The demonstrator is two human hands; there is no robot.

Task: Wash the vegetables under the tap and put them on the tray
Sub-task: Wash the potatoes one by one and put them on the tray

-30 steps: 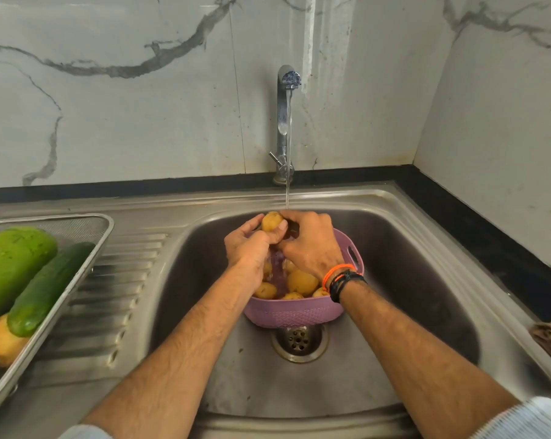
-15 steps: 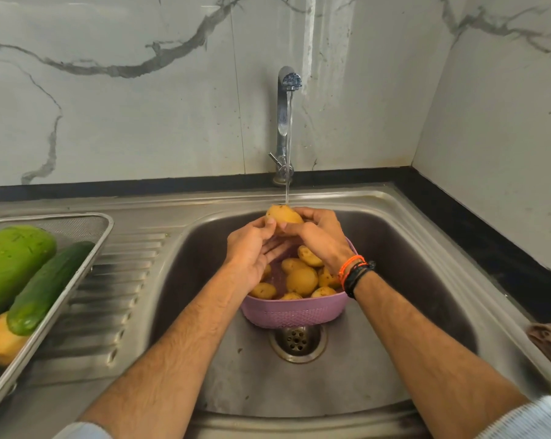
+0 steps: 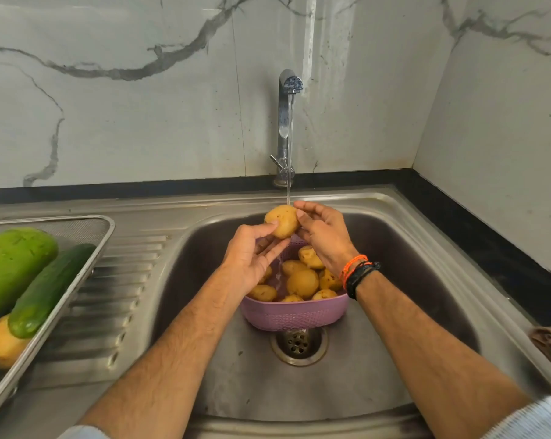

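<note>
Both the left hand [image 3: 252, 258] and right hand [image 3: 323, 236] are pinching one potato [image 3: 282, 220] under the tap [image 3: 286, 128], above the purple basket [image 3: 294, 313].

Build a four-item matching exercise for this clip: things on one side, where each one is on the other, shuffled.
Things
1. potato
2. cucumber
3. basket
4. tap

Places
A. standing in the sink, over the drain
B. held by the left hand and the right hand under the running water
C. mounted at the wall behind the sink
D. lying on the tray at the left

Pairs: 1-B, 2-D, 3-A, 4-C
</note>
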